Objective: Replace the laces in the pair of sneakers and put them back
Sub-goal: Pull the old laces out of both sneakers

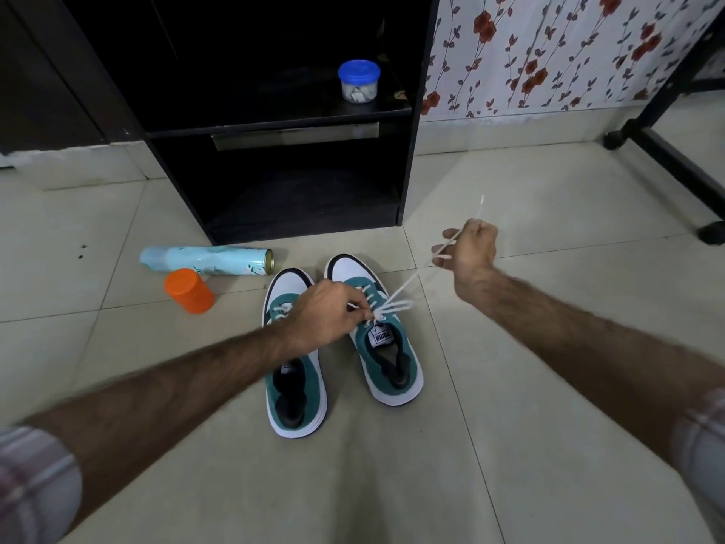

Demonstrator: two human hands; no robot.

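Observation:
Two teal, white and black sneakers stand side by side on the tiled floor, toes pointing away from me. The left sneaker (pixel 295 390) is partly covered by my left forearm. My left hand (pixel 325 314) pinches the white lace at the top eyelets of the right sneaker (pixel 386 359). My right hand (pixel 469 253) is raised to the right of the shoes and grips a strand of the white lace (pixel 404 286), which runs taut from the eyelets up through its fist, the tip sticking out above.
A black open cabinet (pixel 274 131) stands just beyond the shoes, with a blue-lidded jar (pixel 359 80) on its shelf. A light blue spray can (pixel 208 261) lies on the floor at left beside an orange container (pixel 190 290). A black wheeled frame (pixel 667 151) stands at right.

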